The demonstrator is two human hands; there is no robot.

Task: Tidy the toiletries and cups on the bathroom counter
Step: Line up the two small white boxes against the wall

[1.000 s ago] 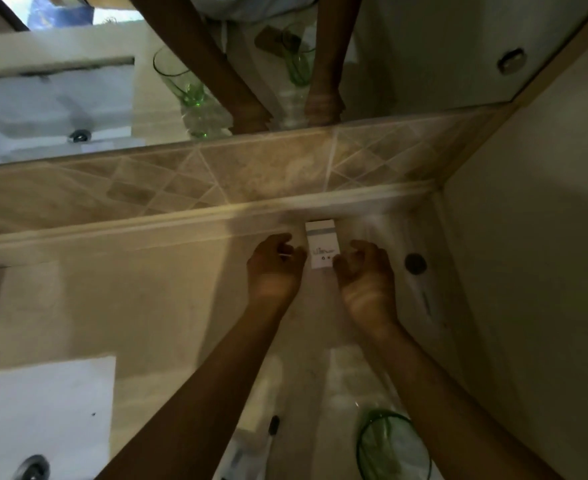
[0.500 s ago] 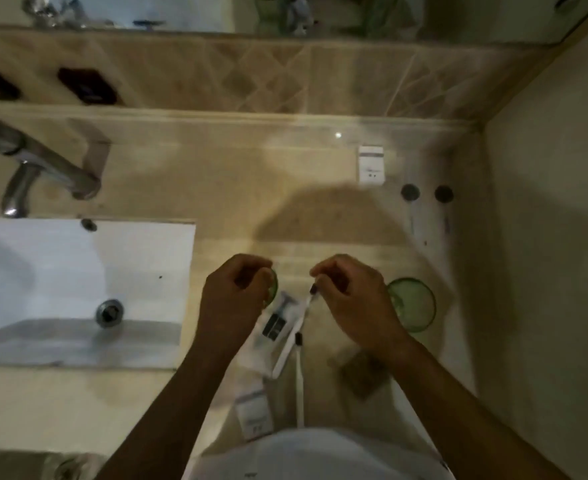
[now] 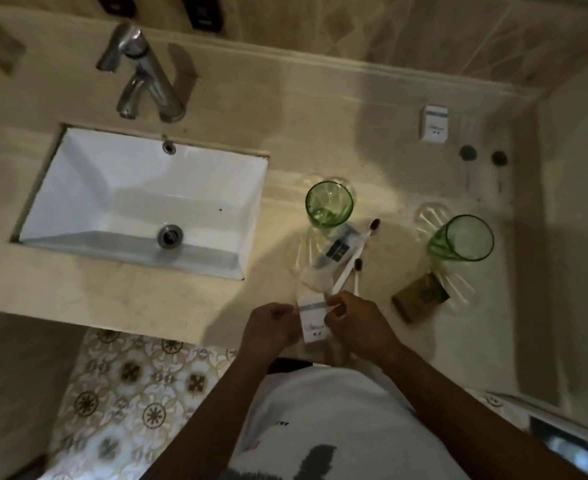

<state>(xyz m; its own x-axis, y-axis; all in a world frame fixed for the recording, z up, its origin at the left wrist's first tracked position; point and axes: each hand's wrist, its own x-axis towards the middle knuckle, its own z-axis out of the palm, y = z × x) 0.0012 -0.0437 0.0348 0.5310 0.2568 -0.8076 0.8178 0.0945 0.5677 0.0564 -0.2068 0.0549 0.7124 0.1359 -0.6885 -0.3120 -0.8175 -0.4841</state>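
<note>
A: Looking at the front edge of the table (image 3: 372, 140), a small white box (image 3: 312, 318) is pinched between the left hand (image 3: 271, 329) and right hand (image 3: 356, 325), fingers curled on its sides.

B: Yep. Two green glass cups (image 3: 328, 204) (image 3: 463, 239) are stood further back, toothbrushes (image 3: 353, 261) laid on a packet (image 3: 330, 254) between them. Another white box (image 3: 434, 123) is seen near the wall.
</note>
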